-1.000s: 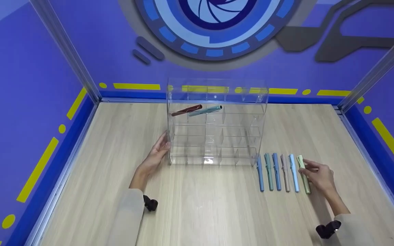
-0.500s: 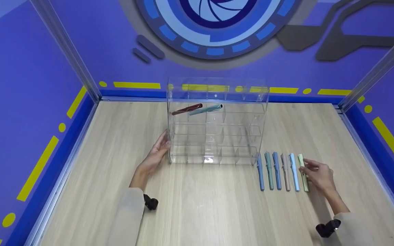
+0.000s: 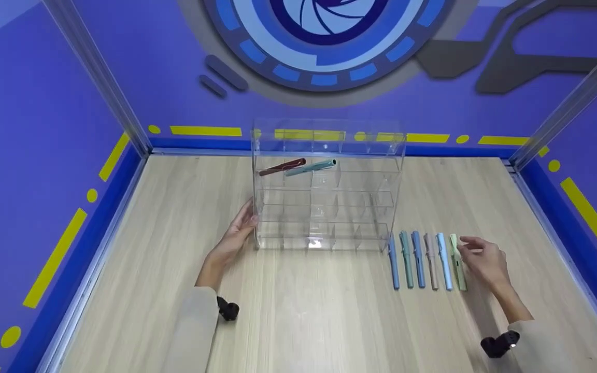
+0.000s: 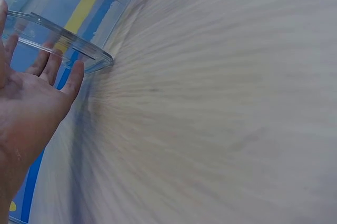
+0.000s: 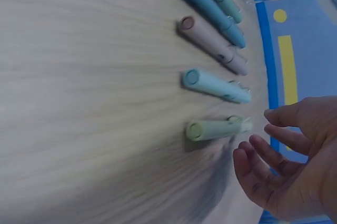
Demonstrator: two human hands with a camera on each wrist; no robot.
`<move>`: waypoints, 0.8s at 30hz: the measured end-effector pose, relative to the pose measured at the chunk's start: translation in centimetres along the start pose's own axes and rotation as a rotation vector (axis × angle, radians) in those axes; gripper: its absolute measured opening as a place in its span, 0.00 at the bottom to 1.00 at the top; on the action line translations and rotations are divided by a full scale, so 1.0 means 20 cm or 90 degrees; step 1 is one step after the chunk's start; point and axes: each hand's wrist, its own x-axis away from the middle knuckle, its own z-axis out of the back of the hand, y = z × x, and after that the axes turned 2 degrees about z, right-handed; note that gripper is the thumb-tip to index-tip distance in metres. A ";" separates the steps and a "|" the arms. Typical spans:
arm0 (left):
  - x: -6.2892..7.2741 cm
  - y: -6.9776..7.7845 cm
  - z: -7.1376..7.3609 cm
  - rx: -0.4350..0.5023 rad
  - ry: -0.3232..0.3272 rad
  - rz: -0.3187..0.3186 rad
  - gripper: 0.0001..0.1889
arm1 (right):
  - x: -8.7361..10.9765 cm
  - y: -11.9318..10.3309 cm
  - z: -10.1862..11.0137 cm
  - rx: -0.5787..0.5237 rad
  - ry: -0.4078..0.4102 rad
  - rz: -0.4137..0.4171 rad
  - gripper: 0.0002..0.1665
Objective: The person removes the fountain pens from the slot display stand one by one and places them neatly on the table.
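A light green pen [image 3: 457, 263] lies at the right end of a row of capped pens. My right hand [image 3: 485, 261] hovers just right of its clip end. In the right wrist view its loosely bent fingers stand apart from the pen, with nothing between them. My left hand [image 3: 233, 238] rests against the left side of a clear acrylic rack [image 3: 324, 207], thumb by the front edge and fingers reaching along the side. In the left wrist view those fingers are spread and extended at the panel. A dark red pen [image 3: 282, 167] and a teal pen [image 3: 311, 168] lie slanted in an upper tier.
Left of the green pen lie a light blue pen [image 3: 444, 261], a pinkish-grey pen [image 3: 431, 261] and several blue and green ones, side by side. The row's leftmost pen is close to the rack's right front corner. Blue panels [image 3: 200, 111] wall the wooden table [image 3: 303, 311].
My right fingertips, earlier at the light green pen, have let go and drawn slightly to the right. The pen's lower end sits a little further left. My left hand stays on the rack.
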 end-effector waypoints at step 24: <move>0.00 0.01 0.00 -0.007 0.003 0.029 0.41 | 0.00 -0.60 0.00 -0.201 -0.066 0.153 0.21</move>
